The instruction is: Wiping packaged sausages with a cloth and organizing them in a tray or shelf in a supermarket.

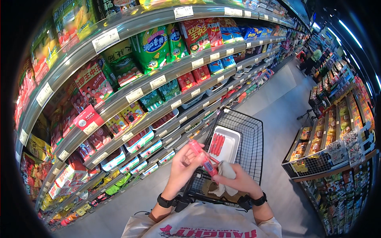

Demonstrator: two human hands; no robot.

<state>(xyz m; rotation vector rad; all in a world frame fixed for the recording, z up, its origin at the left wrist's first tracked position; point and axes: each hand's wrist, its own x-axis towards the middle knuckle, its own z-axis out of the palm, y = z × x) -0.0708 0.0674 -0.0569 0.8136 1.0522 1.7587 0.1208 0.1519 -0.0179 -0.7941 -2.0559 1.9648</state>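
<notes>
Holding a pink-red sausage pack [202, 158] at lower centre of the frame, our left hand [183, 163] and right hand [237, 180] both grip it above the black cart [254, 139]. A white tray [232, 148] of sausages, apparently, already lies inside; this pack is not in yet.

We count two hands, left [183, 162] and right [237, 180], on one pink stick [203, 158] above the cart [254, 137]. In the cart: one white tray [231, 147], three red sausages [217, 144], one cloth [227, 171].
</notes>
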